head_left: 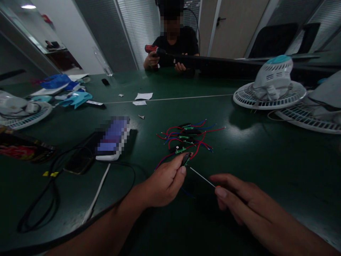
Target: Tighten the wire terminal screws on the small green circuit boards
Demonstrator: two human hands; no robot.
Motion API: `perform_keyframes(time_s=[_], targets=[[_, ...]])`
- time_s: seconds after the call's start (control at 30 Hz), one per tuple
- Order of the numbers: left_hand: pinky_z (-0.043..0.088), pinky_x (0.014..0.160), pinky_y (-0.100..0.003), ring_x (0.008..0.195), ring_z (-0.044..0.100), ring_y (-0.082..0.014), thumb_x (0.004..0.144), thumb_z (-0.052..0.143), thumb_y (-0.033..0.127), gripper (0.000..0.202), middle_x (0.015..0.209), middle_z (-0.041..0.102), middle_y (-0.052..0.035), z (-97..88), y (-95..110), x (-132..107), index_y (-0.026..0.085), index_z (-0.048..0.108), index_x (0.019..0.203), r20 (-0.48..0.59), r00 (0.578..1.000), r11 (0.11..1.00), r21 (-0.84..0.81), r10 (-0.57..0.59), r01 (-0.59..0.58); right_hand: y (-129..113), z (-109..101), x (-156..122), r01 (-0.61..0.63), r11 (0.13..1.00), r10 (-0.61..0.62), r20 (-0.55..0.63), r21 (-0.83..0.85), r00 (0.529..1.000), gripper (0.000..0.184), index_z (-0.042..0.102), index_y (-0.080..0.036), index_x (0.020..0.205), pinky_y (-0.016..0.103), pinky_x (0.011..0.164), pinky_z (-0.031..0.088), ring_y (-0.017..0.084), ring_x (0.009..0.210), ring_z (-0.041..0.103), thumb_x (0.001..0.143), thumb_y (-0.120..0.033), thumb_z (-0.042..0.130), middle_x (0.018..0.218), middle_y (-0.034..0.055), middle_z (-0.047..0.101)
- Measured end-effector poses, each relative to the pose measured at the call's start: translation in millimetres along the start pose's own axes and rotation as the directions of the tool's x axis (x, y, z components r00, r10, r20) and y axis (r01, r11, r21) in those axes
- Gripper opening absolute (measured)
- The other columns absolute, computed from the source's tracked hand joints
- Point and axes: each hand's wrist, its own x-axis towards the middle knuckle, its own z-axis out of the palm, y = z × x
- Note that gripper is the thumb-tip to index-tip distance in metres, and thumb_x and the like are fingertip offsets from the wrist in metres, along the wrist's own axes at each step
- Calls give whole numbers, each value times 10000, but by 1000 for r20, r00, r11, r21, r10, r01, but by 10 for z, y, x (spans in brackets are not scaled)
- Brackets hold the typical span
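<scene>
My left hand is closed around a small circuit board with a black part on it, pinched between thumb and fingers. Red and blue wires trail from the board. Between thumb and fingers of my right hand is a thin screwdriver; its handle is mostly hidden by the fingers. The metal shaft points left, with its tip at or close to the board; whether it touches I cannot tell. Just beyond my left hand lie several similar boards with red and blue wires spread out.
A phone-like device and black cables lie left. White fan parts sit at the right, another fan part at far left. Paper scraps lie mid-table. Across the table, a person holds a red power drill against a long black piece.
</scene>
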Motion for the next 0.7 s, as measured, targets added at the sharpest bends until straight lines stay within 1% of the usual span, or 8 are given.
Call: perform_keyframes(time_s=[0.07,0.17,0.2,0.33,0.43,0.5,0.63,0.7], targets=[[463,659,-327,673,527,-154,1020,340,249,408,784,553,-1,3,-6,-3,89,442,1381,-4,1000,1000,-6,-1,1,-5,-11,-1,-10,999,9,-17,-35,1000,411,605,-261,1054,364,675,496,194,696,634,1027,-536,300,839,32,686],[447,630,-314,643,501,-146,1020,341,246,406,759,530,12,7,-18,-4,87,442,1380,-12,1000,1000,-18,0,-1,-16,-21,-4,14,997,-15,-9,-82,1000,469,640,-258,857,359,636,479,192,651,613,1035,-450,251,732,31,652],[446,632,-314,648,502,-147,1020,340,246,406,760,530,11,7,-21,-3,88,441,1380,-17,1000,1000,-20,3,-3,-20,-23,-5,33,996,-33,-3,-82,999,459,639,-257,851,351,626,477,187,645,610,1034,-442,260,736,30,651],[450,655,-314,677,524,-148,1026,338,251,395,788,551,4,4,-17,-2,101,444,1375,-34,999,1000,-27,-1,0,-31,-23,-4,99,995,-98,11,-35,995,339,619,-243,949,312,609,482,169,646,604,1028,-411,335,752,14,642],[450,654,-308,684,520,-146,1022,346,247,377,790,551,3,4,-11,-5,102,462,1350,-52,999,1000,-26,1,-2,-18,-12,8,99,995,-99,-5,-14,995,259,595,-236,1030,301,621,490,172,702,622,1019,-389,386,812,18,653],[448,645,-305,675,511,-145,1020,349,246,369,783,546,6,4,-10,-6,102,470,1338,-54,998,1000,-20,7,-8,1,1,14,87,996,-87,-4,-2,996,254,580,-235,1059,304,625,494,172,703,627,1021,-404,395,826,17,654],[444,622,-304,649,498,-142,1022,346,254,367,767,541,12,1,-15,0,103,478,1329,-45,999,1000,-9,10,-10,41,29,15,34,998,-36,42,55,998,293,540,-238,1117,296,577,495,160,628,617,1032,-466,377,758,-10,616],[448,626,-309,648,499,-144,1020,346,254,374,764,541,12,0,-18,3,101,471,1339,-49,999,1000,-2,17,-17,45,33,15,24,998,-28,52,61,998,299,531,-240,1121,292,565,492,151,605,606,1034,-476,368,757,-14,607]])
